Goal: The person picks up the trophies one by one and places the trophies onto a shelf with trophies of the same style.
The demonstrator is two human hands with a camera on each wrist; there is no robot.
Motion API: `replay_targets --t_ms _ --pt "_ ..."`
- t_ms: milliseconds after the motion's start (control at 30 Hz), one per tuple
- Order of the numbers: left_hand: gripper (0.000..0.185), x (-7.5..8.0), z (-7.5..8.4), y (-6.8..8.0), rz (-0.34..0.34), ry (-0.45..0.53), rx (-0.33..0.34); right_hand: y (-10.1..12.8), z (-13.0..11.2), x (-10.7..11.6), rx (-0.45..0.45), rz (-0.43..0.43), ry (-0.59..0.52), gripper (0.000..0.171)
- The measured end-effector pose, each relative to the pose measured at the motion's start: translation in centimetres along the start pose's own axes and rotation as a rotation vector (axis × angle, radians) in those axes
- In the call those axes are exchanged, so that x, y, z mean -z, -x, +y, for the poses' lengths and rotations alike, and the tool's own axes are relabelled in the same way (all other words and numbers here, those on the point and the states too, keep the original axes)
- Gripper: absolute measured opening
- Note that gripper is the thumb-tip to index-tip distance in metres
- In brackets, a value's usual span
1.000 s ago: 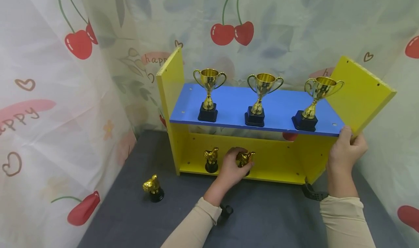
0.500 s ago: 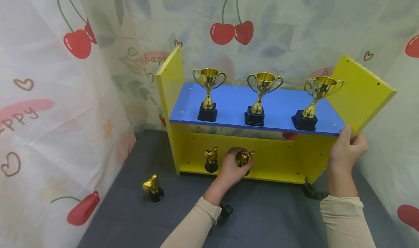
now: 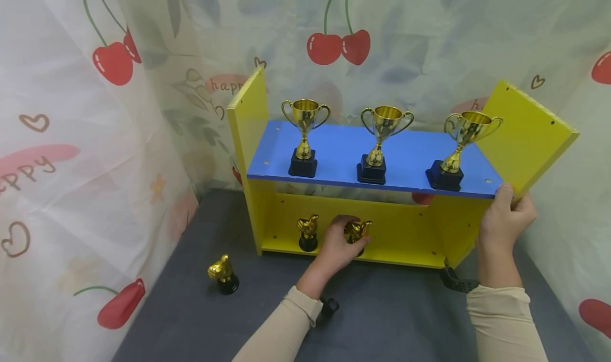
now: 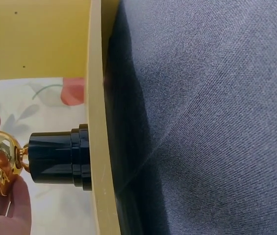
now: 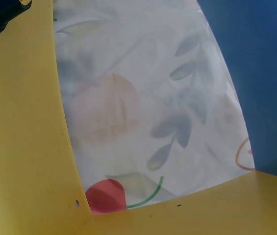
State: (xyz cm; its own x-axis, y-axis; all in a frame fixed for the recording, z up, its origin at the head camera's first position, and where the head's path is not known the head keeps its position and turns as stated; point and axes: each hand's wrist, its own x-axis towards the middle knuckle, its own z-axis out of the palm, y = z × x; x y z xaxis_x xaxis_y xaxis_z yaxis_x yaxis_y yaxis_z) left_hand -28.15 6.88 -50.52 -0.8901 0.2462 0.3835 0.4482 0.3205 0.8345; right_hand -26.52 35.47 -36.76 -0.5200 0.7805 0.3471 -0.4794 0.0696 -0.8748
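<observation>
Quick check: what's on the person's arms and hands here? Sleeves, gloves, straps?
Both hands are bare: the left hand and the right hand show no gloves or rings. Each arm wears a long beige sleeve, left sleeve and right sleeve, with ribbed cuffs. A black strap pokes out beside the right wrist, and a black fitting by the left.

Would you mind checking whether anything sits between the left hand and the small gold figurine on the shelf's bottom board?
Nothing does: the left hand already grips the gold figurine, whose black base stands on the yellow bottom board.
</observation>
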Motion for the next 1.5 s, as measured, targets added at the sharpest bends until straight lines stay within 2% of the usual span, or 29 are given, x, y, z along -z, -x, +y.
replay_targets --t_ms 300,533,633,967,1100,1400,1500 --pt "0.047 0.4 0.1 0.2 -0.009 -0.048 -0.012 0.1 0.1 0.0 -0.011 -0.008 0.011 0.023" --pt "0.071 0.1 -0.1 0.3 -0.027 -0.049 0.072 -0.1 0.6 0.2 -0.019 0.007 0.009 0.019" --pt "0.076 0.1 -0.1 0.4 -0.029 -0.037 0.081 -0.1 0.6 0.1 -0.012 0.0 -0.002 0.019" --pt "0.077 0.3 -0.7 1.1 -0.013 0.005 0.067 -0.3 0.5 0.1 -0.016 0.003 -0.021 0.02" --pt "0.078 0.2 -1.1 1.5 -0.006 -0.008 0.072 -0.4 0.6 0.1 -0.008 0.003 -0.021 0.022" --pt "0.077 0.1 -1.9 2.6 -0.024 0.021 0.137 -0.1 0.3 0.0 -0.008 0.002 -0.022 0.02" --pt "0.076 0.1 -2.0 2.9 -0.021 0.029 0.14 0.0 0.1 0.0 -0.008 0.003 -0.026 0.021"
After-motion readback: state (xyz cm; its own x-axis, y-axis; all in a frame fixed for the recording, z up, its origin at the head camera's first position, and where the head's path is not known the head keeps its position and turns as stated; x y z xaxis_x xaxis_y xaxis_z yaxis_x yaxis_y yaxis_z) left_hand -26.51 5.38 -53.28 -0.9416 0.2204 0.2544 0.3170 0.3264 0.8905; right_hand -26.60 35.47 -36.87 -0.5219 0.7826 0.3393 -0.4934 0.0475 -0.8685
